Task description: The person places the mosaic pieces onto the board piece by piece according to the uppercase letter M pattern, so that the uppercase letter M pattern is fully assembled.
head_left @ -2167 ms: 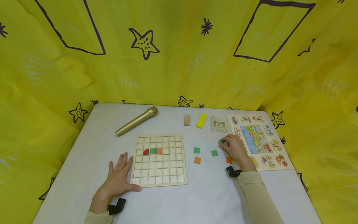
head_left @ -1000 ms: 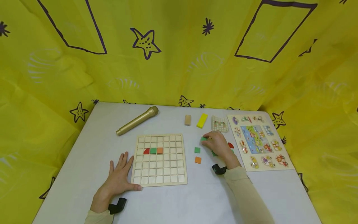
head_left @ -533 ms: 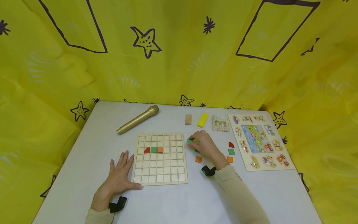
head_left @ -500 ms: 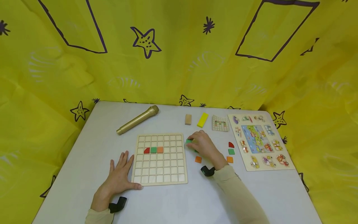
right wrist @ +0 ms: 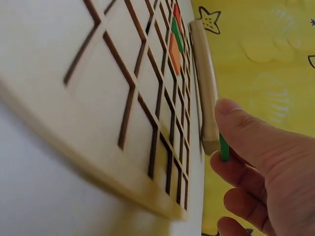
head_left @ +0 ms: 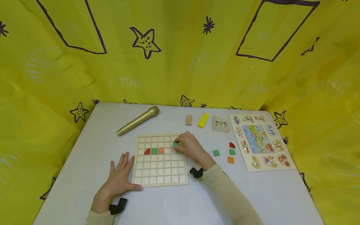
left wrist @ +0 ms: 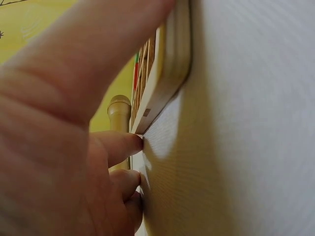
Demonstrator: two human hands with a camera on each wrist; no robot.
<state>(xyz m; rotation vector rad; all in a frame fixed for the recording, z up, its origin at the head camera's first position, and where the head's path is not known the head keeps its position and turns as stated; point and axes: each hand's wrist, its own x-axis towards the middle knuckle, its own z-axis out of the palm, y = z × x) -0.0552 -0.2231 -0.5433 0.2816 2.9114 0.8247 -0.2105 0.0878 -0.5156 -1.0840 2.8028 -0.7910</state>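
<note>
A wooden grid board [head_left: 160, 172] lies in front of me in the head view. A red quarter-circle piece [head_left: 147, 151], a green square tile [head_left: 154, 151] and an orange square tile [head_left: 160, 150] sit side by side in one of its rows. My left hand [head_left: 119, 178] rests with spread, straight fingers at the board's left edge, the thumb at its near-left corner. My right hand [head_left: 191, 147] pinches another green square tile [right wrist: 224, 148] between thumb and index finger, over the board's upper right cells.
Loose on the table right of the board lie a green tile [head_left: 216, 153], another green tile [head_left: 232, 152], an orange tile [head_left: 231, 160] and a red quarter-circle [head_left: 232, 145]. Behind are a gold microphone [head_left: 137, 121], a wooden block [head_left: 188, 120], a yellow block [head_left: 203, 120], a pattern card [head_left: 221, 124] and a picture puzzle [head_left: 260, 142].
My right hand has carried the pinched green tile leftward from beside the picture puzzle to over the grid board. The left hand has stayed at the board's edge.
</note>
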